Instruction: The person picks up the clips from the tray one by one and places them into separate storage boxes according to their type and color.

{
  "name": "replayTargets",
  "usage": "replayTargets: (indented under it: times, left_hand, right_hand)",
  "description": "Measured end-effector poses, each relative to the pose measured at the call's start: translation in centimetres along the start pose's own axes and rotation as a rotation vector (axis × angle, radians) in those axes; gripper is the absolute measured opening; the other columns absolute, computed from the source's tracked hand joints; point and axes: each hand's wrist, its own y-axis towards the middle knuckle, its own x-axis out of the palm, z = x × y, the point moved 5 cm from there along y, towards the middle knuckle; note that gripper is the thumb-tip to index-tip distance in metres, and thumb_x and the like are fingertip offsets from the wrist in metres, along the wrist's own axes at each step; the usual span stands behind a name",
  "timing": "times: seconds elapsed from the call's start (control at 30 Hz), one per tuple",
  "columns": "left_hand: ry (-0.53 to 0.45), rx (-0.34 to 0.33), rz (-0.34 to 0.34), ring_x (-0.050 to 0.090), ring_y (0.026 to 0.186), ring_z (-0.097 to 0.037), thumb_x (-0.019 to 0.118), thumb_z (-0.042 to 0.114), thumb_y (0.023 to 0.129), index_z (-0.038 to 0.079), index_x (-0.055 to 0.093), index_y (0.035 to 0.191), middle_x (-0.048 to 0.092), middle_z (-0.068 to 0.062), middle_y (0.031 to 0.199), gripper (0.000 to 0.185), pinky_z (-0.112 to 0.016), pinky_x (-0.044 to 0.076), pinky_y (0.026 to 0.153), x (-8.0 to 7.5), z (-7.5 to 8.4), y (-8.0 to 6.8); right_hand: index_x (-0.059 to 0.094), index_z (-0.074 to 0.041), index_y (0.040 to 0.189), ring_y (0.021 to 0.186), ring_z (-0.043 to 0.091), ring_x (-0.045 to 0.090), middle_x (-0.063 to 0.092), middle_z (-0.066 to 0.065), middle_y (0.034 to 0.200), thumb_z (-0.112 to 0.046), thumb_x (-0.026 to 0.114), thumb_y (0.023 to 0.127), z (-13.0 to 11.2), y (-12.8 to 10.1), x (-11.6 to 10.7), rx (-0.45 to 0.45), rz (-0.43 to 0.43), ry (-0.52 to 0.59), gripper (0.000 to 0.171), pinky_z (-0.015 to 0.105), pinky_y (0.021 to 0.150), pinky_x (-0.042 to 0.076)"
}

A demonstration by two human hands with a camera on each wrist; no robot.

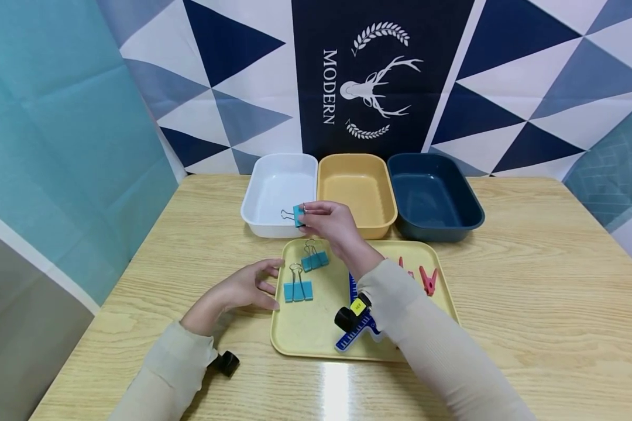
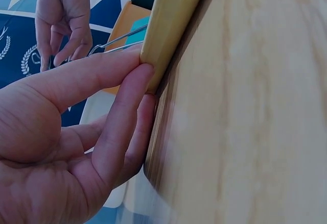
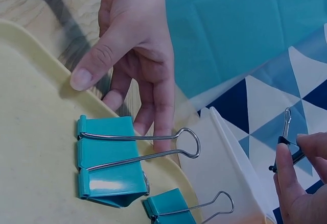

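Pinching a teal binder clip [image 1: 298, 216] between thumb and fingers, the right hand [image 1: 330, 222] is above the near end of the white bin [image 1: 274, 230]; the left hand [image 1: 244, 287], fingers loosely bent and parted, touches the yellow tray [image 1: 313, 318] beside two more clips [image 1: 305, 291].

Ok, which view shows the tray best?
The head view: most of the tray shows, though the right sleeve crosses it. The left wrist view shows only an edge; the right wrist view, one side with two clips.
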Motion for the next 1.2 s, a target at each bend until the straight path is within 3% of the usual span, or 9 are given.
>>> replayTargets:
  times: [0.27, 0.77, 1.2]
  left_hand:
    - [0.003, -0.001, 0.008, 0.054, 0.096, -0.026, 0.076, -0.007, 0.069, 0.001, 0.031, 0.143, 0.038, -0.021, 0.128, 0.087, -0.033, 0.053, 0.075, 0.0, 0.0, -0.1]
    - [0.009, 0.002, 0.003, 0.055, 0.096, -0.027, 0.076, -0.007, 0.07, 0.0, 0.031, 0.143, 0.039, -0.022, 0.127, 0.086, -0.033, 0.054, 0.075, 0.1, 0.2, -0.2]
    - [0.012, -0.009, 0.013, 0.054, 0.095, -0.026, 0.077, -0.006, 0.069, 0.002, 0.031, 0.143, 0.039, -0.021, 0.128, 0.087, -0.032, 0.053, 0.075, -0.1, 0.0, -0.1]
  right_hand:
    - [0.065, -0.001, 0.111, 0.089, 0.025, 0.063, 0.061, 0.015, 0.104, 0.0, 0.065, 0.085, -0.2, 0.6, 0.3, 0.011, 0.023, -0.027, 0.026, 0.035, 0.083, 0.053]
    - [0.066, -0.002, 0.109, 0.086, 0.022, 0.063, 0.061, 0.014, 0.1, 0.001, 0.064, 0.085, 0.1, 1.9, 0.4, 0.007, 0.081, -0.02, 0.024, 0.026, 0.075, 0.055]
    - [0.066, -0.001, 0.111, 0.086, 0.021, 0.063, 0.063, 0.014, 0.103, -0.001, 0.065, 0.086, 0.1, 3.3, 0.1, 0.023, 0.115, -0.023, 0.025, 0.029, 0.079, 0.054]
